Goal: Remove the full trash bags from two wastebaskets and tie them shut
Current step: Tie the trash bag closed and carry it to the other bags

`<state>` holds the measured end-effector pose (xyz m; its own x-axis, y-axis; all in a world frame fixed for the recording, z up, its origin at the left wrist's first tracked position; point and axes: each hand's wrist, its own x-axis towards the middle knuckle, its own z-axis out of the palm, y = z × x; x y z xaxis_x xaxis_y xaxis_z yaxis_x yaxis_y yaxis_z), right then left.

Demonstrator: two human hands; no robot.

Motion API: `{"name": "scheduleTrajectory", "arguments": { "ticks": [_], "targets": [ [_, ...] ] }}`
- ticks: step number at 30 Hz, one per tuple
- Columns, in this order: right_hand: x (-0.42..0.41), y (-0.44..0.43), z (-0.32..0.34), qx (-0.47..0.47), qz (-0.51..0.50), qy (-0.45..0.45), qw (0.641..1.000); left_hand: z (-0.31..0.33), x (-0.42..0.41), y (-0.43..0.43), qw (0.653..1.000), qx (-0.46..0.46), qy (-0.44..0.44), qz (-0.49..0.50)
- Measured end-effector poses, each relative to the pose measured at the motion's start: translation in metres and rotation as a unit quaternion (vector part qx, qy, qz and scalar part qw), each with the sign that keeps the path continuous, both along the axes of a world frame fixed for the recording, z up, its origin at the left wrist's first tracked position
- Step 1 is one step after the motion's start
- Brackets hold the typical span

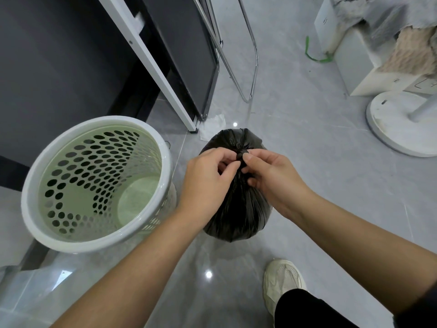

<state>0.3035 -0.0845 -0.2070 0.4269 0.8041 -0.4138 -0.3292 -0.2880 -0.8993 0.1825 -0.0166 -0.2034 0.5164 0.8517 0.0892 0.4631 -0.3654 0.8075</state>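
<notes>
both hands pinch bag knot

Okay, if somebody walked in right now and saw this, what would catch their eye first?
Probably the two hands at the centre: the left hand and right hand pinch the gathered neck of a black trash bag that sits on the grey floor. Next, the pale green wastebasket to the left, perforated and with no bag in it. A white shoe shows at the bottom right.
</notes>
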Motion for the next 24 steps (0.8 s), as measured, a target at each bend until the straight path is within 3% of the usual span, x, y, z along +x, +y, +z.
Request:
{"name": "scheduleTrajectory", "arguments": {
  "ticks": [4,7,11,24],
  "targets": [
    [-0.003,-0.003,-0.003,0.015,-0.006,-0.133,0.991,0.001,0.003,0.002,0.996,-0.084,-0.027,0.023],
    [-0.004,-0.004,-0.005,0.033,-0.020,-0.179,0.983,-0.001,0.006,0.004,0.993,-0.115,-0.026,0.030],
    [-0.001,-0.006,-0.009,0.054,-0.021,-0.186,0.981,-0.003,0.008,0.004,0.995,-0.099,-0.009,0.016],
    [0.017,-0.004,-0.024,0.045,0.148,-0.390,0.908,-0.002,0.011,0.006,0.998,-0.019,0.041,-0.036]
  ]
}}
